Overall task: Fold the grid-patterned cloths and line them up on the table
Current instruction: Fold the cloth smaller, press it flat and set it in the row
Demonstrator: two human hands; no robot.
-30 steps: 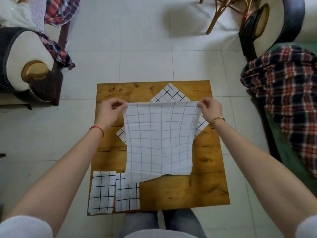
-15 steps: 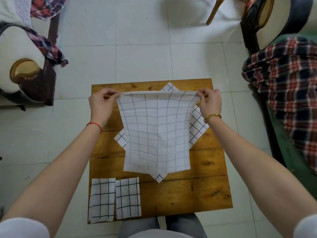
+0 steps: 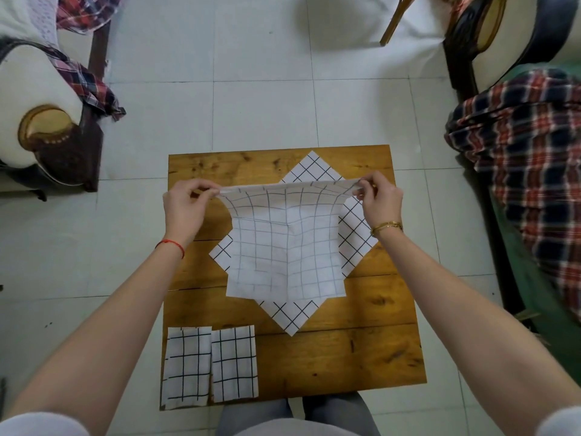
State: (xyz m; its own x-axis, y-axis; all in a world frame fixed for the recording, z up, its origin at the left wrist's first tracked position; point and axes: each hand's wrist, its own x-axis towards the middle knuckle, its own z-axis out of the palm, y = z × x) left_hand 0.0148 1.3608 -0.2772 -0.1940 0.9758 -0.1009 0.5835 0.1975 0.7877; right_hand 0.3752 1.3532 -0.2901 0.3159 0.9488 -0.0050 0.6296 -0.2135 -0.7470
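— Head view: left hand [image 3: 184,209] and right hand [image 3: 382,201] raised over the surface [image 3: 345,350], each pinching a top corner of a grid cloth [image 3: 286,247], pulled taut and hanging down.

— Cloths counted?

— Four: the held one, one spread cloth [image 3: 356,228] lying cornerwise beneath it and partly hidden, two folded cloths [image 3: 210,363] side by side at the near left corner.

— Around?

— Tiled floor [image 3: 264,105], plaid blanket [image 3: 531,171] at right, armchair [image 3: 47,127] at left.

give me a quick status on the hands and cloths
Left hand and right hand pinch held cloth by top corners. Two folded cloths lined up. Flat cloth beneath, unfolded.
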